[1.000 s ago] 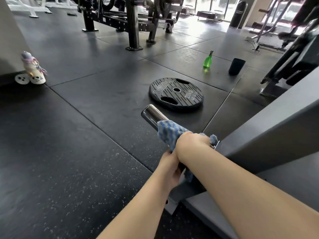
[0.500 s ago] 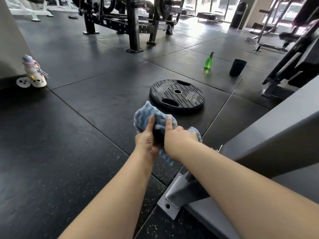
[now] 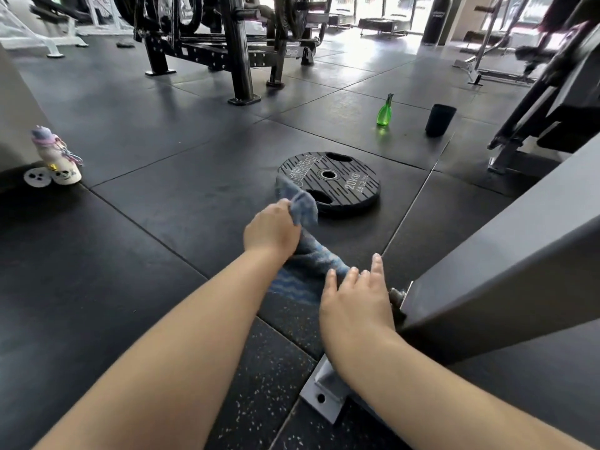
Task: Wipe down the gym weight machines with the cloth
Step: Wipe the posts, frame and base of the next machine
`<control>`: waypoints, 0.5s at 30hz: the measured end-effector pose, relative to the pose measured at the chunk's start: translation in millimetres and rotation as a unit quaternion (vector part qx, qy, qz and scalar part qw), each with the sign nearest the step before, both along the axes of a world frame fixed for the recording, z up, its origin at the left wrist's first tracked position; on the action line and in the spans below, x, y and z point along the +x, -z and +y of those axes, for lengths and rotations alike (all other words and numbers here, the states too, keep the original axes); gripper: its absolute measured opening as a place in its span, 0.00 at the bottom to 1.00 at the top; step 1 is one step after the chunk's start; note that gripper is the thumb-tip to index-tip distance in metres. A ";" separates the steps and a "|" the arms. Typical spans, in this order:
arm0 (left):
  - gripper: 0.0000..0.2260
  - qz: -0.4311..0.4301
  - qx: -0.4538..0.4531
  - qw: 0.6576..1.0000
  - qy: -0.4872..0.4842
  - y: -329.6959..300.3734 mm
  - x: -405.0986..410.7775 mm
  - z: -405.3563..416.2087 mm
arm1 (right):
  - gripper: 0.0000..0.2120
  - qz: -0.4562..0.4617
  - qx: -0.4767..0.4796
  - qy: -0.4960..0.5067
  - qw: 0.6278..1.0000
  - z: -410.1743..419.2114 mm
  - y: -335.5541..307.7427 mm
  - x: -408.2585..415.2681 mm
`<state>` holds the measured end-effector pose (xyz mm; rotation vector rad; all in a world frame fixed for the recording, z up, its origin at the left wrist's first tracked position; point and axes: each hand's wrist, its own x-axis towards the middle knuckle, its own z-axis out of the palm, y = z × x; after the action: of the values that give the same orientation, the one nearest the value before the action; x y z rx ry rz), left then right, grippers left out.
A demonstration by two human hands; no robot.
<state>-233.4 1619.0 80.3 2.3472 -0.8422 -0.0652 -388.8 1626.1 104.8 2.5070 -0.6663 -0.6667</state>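
Note:
My left hand [image 3: 272,230] grips one end of the blue striped cloth [image 3: 308,254], which stretches down to the right over the machine's chrome peg and hides it. My right hand [image 3: 355,300] has straight, spread fingers lying on the cloth's lower end, next to a small bolt on the grey machine frame [image 3: 493,267]. The frame's arm slopes up to the right, and its bolted foot plate [image 3: 321,396] sits on the floor below my right forearm.
A black 20 kg weight plate [image 3: 337,181] lies flat just beyond the cloth. Farther back stand a green spray bottle [image 3: 384,112] and a black cup [image 3: 439,120]. A decorated bottle [image 3: 55,155] stands at the left. Black racks [image 3: 240,47] fill the back.
The cloth went from bunched around the peg in both hands to pulled out lengthwise. My left hand moved up and away with one end; my right hand opened and slid back toward the frame.

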 end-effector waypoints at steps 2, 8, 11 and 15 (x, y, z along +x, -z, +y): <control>0.15 -0.157 0.186 0.965 0.092 -5.6 0.8 -3.5 | 0.24 0.057 -0.030 -0.046 0.997 2.2 -1.3 -8.3; 0.27 -0.233 0.395 0.849 0.263 -9.1 -29.4 -33.4 | 0.25 0.185 -0.049 -0.142 0.971 3.5 -4.8 -37.2; 0.27 -0.214 0.402 0.830 0.323 -2.1 -68.4 -40.0 | 0.27 0.187 -0.068 -0.162 0.967 2.2 -7.2 -50.4; 0.24 -0.290 0.309 0.841 0.336 4.2 -79.7 -30.1 | 0.26 0.171 -0.073 -0.163 0.969 -0.8 -20.7 -65.8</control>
<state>-313.0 1588.9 76.1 2.5292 -2.2097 0.1094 -454.6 1625.4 125.5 2.2160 -0.1646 -0.8608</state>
